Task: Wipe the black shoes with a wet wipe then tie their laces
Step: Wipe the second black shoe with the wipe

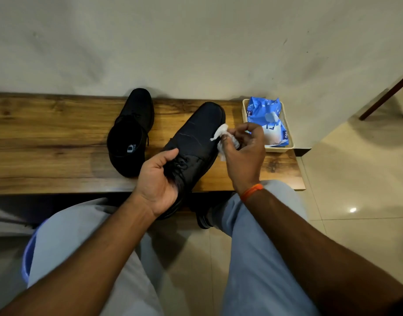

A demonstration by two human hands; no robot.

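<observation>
Knees in pale trousers fill the bottom of my view, and just past them my left hand (158, 179) cups the heel and collar of the nearer black shoe (193, 142), thumb lying over the laced throat and fingers curled under the side, so that the heel hangs off the front edge of the tabletop (48, 142) while the toe points away from me. My right hand (243, 149), an orange thread at its wrist, pinches a crumpled white wet wipe (223, 139) between thumb and fingers just beside the shoe's right flank, at or very near the leather; I cannot tell whether it touches. I judge the shoe fairly stiff and moderately heavy, its smooth upper likely to turn slick once damp, so the heel and collar seem the best place to brace it while the wipe works the toe and sides. The wipe is soft and limp, and I would keep it bunched so it does not fold away under pressure. The laces (182, 163) look thin and loose, untied for now. Farther left the second black shoe (132, 133) rests on the wood, its opening toward me. Beyond my right hand a cream tray (289, 145) holds the blue wipes packet (264, 112), against the pale wall (196, 42).
</observation>
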